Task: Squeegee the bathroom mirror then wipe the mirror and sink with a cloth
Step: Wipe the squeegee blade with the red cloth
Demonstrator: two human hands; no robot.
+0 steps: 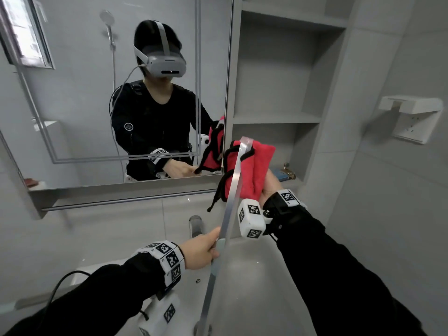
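1. Presently the step in hand looks like wiping the squeegee blade dry with the cloth, over the sink, between mirror work and cloth work. That is my reading, not something shown outright.
2. Left hand (202, 248) is clenched around the pale handle of the long, clear-and-silver squeegee (232, 190). Blade runs up and to the right from that grip, tilted, its top end crossing in front of the cloth.
3. Right hand (269, 187) is closed on the folded red cloth with black trim cord (257, 170), held from below; cloth stands above the palm, pressed against or just behind the upper blade. Contact itself I cannot confirm.
4. Black cord hangs loose on the near side of the blade, dangling toward the chrome tap (196, 226).
5. To do it well: pinch the cloth around the blade edge and draw along its length in one pass, keeping the handle steady and the drips over the white sink basin (254, 275).
6. Risk, as I judge it: the loose cord could snag on the blade end.
7. Large wall mirror (97, 105) sits up and left, well apart from both hands; neither tool touches it now.
8. Grey open shelving (278, 117) stands just right of the mirror, behind the cloth.
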